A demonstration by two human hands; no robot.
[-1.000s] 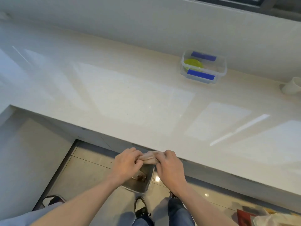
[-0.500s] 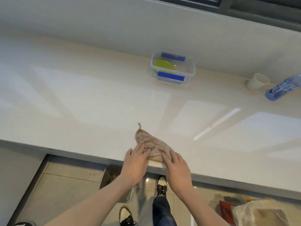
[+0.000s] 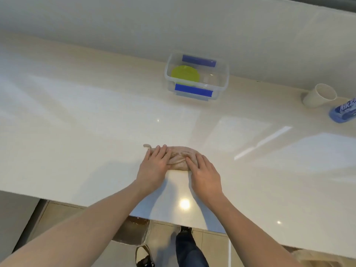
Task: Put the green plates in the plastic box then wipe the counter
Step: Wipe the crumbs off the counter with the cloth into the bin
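A green plate [image 3: 185, 74] lies inside the clear plastic box [image 3: 225, 74] with blue clips, at the back of the white counter [image 3: 86, 132] against the wall. Nearer the front edge, a bunched beige cloth [image 3: 180, 158] lies on the counter. My left hand [image 3: 155, 166] presses flat on the cloth's left end with straight fingers. My right hand [image 3: 204, 171] presses flat on its right end. Both hands cover part of the cloth.
A white paper cup [image 3: 319, 95] lies on its side at the back right, next to a blue-labelled bottle [image 3: 343, 110] at the right edge. Below the counter's front edge I see floor tiles, my legs and shoes [image 3: 143, 257].
The cloth came up from below the counter edge onto the counter. Both hands went from gripping it to pressing flat on it, and have pushed it farther from the front edge.
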